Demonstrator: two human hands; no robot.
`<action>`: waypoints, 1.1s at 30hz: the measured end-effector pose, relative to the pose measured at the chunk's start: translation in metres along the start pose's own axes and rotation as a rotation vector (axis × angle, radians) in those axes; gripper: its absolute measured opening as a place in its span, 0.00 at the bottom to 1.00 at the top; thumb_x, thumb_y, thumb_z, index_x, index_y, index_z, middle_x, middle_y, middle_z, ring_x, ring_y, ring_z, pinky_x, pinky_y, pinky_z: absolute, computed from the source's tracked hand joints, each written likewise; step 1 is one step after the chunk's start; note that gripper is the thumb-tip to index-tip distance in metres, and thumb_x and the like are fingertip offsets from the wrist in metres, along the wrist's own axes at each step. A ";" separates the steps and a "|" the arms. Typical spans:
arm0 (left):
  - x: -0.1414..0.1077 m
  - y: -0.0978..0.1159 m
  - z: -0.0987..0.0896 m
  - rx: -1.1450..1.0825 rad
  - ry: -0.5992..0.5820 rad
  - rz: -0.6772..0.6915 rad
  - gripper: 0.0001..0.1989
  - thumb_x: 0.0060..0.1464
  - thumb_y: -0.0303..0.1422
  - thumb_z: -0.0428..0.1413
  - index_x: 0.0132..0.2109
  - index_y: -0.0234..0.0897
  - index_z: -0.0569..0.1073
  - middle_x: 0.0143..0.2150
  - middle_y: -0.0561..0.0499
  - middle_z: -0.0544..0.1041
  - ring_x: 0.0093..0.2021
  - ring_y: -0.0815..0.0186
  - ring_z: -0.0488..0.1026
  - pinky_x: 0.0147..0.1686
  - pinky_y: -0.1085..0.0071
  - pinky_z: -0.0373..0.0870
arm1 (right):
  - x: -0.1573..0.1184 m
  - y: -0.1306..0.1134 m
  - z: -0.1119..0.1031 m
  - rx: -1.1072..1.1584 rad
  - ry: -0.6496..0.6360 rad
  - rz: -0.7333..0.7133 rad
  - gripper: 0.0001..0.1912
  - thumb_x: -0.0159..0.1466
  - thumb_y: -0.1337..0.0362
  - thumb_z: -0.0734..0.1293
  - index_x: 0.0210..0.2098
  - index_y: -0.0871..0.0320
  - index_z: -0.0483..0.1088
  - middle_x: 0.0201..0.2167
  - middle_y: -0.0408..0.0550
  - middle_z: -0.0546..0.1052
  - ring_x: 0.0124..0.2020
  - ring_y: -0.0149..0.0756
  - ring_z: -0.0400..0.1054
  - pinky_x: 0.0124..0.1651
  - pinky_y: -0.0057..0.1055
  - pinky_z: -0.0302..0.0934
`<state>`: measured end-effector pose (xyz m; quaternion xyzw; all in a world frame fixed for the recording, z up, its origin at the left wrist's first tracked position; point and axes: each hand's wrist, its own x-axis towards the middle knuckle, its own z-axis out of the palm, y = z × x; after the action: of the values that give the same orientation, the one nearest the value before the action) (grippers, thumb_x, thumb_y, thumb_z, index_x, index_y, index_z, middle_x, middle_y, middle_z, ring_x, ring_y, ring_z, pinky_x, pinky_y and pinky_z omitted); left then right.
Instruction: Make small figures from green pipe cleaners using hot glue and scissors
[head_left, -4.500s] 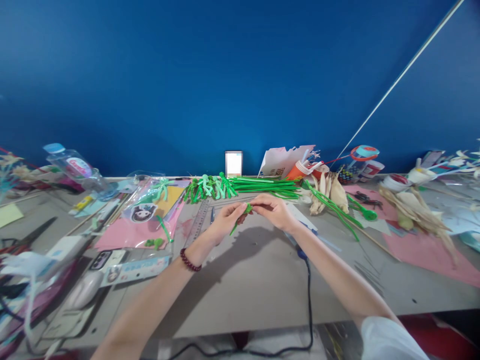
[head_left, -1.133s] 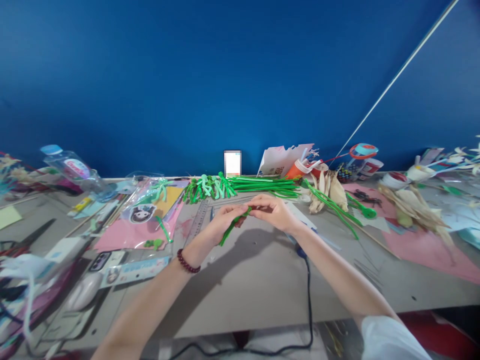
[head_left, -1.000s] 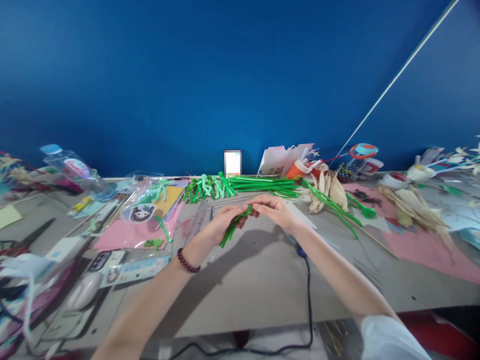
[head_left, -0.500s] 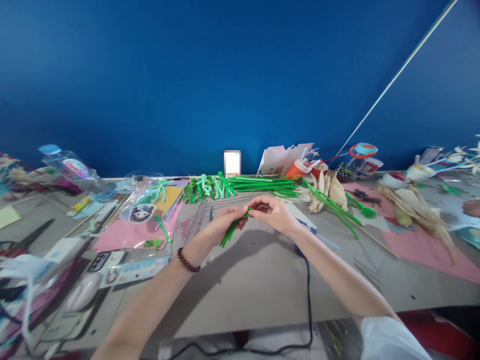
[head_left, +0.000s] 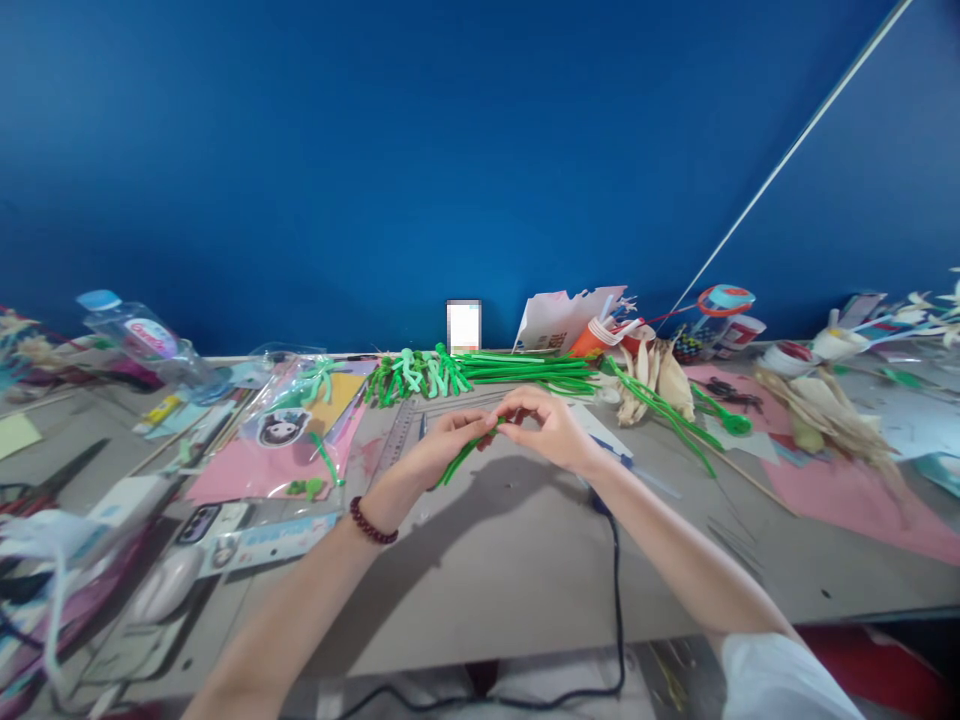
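Note:
Green pipe cleaners (head_left: 459, 460) are gripped in my left hand (head_left: 448, 440), with their free ends pointing down toward me. My right hand (head_left: 534, 425) pinches the upper end of the same pipe cleaners, its thumb and fingertips meeting those of the left. The fingers partly hide the pinched end. Just behind both hands lies a pile of straight green pipe cleaners (head_left: 525, 368), and left of it a row of bent, curled green pieces (head_left: 420, 372).
A steel ruler (head_left: 397, 435) lies left of my hands. Further left are a pink sheet (head_left: 247, 465) and a plastic bottle (head_left: 150, 335). Dried husks (head_left: 664, 385), an orange paper cup (head_left: 592, 337) and a stick (head_left: 757, 485) are on the right. A black cable (head_left: 616, 600) crosses the table's front edge.
The free ends of the pipe cleaners have swung slightly left and lie closer together. Both hands stay in nearly the same place. Another person's hand at the far right has gone from view.

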<state>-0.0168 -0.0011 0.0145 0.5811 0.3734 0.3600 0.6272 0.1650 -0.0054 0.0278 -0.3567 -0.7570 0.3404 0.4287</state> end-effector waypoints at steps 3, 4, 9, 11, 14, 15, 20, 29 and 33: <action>0.000 0.001 -0.001 -0.038 0.007 0.005 0.14 0.48 0.42 0.58 0.27 0.34 0.74 0.23 0.53 0.65 0.27 0.70 0.62 0.29 0.74 0.57 | 0.000 -0.001 0.000 -0.020 0.008 -0.028 0.07 0.58 0.64 0.66 0.35 0.55 0.74 0.34 0.48 0.73 0.34 0.34 0.67 0.38 0.32 0.63; 0.000 0.000 -0.001 -0.048 0.004 0.004 0.14 0.47 0.42 0.58 0.27 0.34 0.74 0.23 0.53 0.65 0.27 0.70 0.62 0.29 0.74 0.58 | 0.000 -0.001 0.000 -0.029 0.012 -0.035 0.07 0.58 0.64 0.66 0.35 0.55 0.74 0.35 0.48 0.73 0.35 0.35 0.67 0.38 0.32 0.63; -0.003 0.002 -0.002 -0.059 0.025 0.001 0.12 0.46 0.40 0.59 0.29 0.34 0.76 0.25 0.52 0.69 0.28 0.70 0.63 0.32 0.73 0.60 | -0.001 -0.001 0.001 -0.100 0.023 -0.044 0.06 0.58 0.63 0.67 0.36 0.53 0.74 0.35 0.48 0.73 0.37 0.36 0.67 0.39 0.32 0.62; -0.005 0.004 -0.001 -0.076 0.020 0.003 0.12 0.46 0.40 0.59 0.29 0.34 0.76 0.25 0.52 0.70 0.28 0.70 0.64 0.32 0.73 0.61 | -0.001 -0.001 0.001 -0.104 0.020 -0.068 0.07 0.59 0.62 0.66 0.36 0.53 0.74 0.35 0.47 0.73 0.36 0.36 0.67 0.39 0.32 0.62; -0.007 0.007 0.001 -0.146 0.003 0.041 0.12 0.46 0.39 0.60 0.34 0.34 0.76 0.29 0.51 0.72 0.29 0.70 0.66 0.33 0.73 0.63 | -0.002 -0.001 0.003 -0.122 0.029 -0.114 0.07 0.59 0.62 0.66 0.37 0.52 0.74 0.37 0.48 0.73 0.38 0.36 0.66 0.39 0.33 0.62; -0.008 0.007 0.001 -0.175 0.001 0.061 0.12 0.46 0.38 0.60 0.36 0.34 0.75 0.31 0.50 0.72 0.29 0.70 0.67 0.33 0.73 0.64 | -0.002 -0.001 0.004 -0.133 0.034 -0.125 0.07 0.60 0.62 0.66 0.37 0.52 0.75 0.38 0.48 0.72 0.39 0.37 0.66 0.39 0.33 0.62; -0.015 -0.003 0.003 -0.262 0.016 0.156 0.13 0.47 0.37 0.61 0.39 0.37 0.71 0.33 0.51 0.73 0.30 0.70 0.70 0.34 0.71 0.67 | -0.005 -0.006 0.011 -0.115 0.035 -0.133 0.07 0.61 0.63 0.65 0.38 0.53 0.74 0.35 0.47 0.71 0.34 0.34 0.66 0.37 0.31 0.62; -0.026 -0.024 -0.001 -0.346 0.107 0.141 0.13 0.43 0.31 0.64 0.38 0.35 0.74 0.34 0.50 0.78 0.30 0.69 0.74 0.35 0.72 0.70 | -0.009 -0.006 0.021 -0.049 -0.010 -0.082 0.08 0.60 0.65 0.65 0.39 0.56 0.74 0.35 0.47 0.72 0.32 0.32 0.67 0.33 0.28 0.62; -0.026 -0.027 0.001 -0.370 0.180 0.131 0.12 0.42 0.31 0.65 0.36 0.34 0.76 0.31 0.49 0.79 0.29 0.69 0.75 0.35 0.72 0.72 | -0.011 -0.003 0.026 -0.034 0.036 -0.109 0.07 0.60 0.65 0.65 0.37 0.55 0.74 0.34 0.47 0.73 0.32 0.32 0.67 0.34 0.29 0.63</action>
<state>-0.0277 -0.0266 -0.0111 0.4446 0.3166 0.5130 0.6626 0.1450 -0.0212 0.0152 -0.3285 -0.7730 0.2971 0.4542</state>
